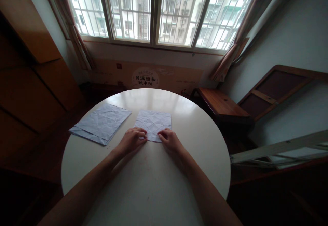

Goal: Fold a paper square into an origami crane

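A small square sheet of creased, pale bluish-white paper (153,120) lies on a round, glossy white table (146,181), directly in front of the person. The left hand (133,140) touches its near left corner, the right hand (169,139) its near right corner. On both, the fingers are curled toward the thumb, only slightly open; whether they pinch the paper cannot be told. Larger creased pale sheets (102,123) lie stacked to the left.

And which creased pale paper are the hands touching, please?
The smaller, squarish pale paper on the right; the larger, layered pale paper at left lies untouched.
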`<state>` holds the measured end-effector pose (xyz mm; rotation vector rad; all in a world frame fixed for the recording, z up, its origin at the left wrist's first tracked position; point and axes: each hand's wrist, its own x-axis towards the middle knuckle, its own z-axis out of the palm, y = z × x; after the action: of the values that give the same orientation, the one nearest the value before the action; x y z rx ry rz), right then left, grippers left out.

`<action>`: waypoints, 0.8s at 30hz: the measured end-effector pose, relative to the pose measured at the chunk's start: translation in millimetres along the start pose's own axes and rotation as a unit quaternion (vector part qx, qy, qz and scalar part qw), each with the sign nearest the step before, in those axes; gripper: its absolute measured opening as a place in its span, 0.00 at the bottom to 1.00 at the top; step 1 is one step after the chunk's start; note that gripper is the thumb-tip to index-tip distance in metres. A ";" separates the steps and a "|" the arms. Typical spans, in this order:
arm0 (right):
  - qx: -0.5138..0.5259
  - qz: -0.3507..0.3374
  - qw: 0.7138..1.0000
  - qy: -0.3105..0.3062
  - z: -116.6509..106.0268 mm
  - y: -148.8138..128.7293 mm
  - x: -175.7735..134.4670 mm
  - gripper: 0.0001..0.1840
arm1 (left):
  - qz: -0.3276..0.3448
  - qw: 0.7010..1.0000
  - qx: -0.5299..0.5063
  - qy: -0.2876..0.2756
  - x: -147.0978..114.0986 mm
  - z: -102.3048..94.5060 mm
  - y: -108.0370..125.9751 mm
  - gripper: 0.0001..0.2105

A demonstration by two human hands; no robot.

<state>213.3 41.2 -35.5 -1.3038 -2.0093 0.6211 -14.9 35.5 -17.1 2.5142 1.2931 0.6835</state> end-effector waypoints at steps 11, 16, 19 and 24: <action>0.001 -0.007 1.000 0.005 -1.8 -3.6 -1.4 0.10 | 0.030 0.998 -0.017 0.044 0.8 2.0 -4.7 0.10; 0.038 -0.034 0.997 0.050 -2.0 -4.4 0.0 0.10 | 0.032 0.998 -0.040 0.040 0.7 0.1 -4.5 0.09; 0.047 -0.038 0.996 0.058 -2.1 -6.1 0.4 0.10 | 0.019 0.998 -0.058 0.024 0.5 -2.2 -1.6 0.07; 0.032 0.004 0.999 0.021 -1.8 -6.9 -1.6 0.12 | 0.011 0.999 -0.048 0.014 0.0 -3.5 1.1 0.04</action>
<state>210.9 37.1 -30.0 -1.2763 -1.9351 0.6507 -15.9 34.8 -13.6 2.4529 1.2127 0.7689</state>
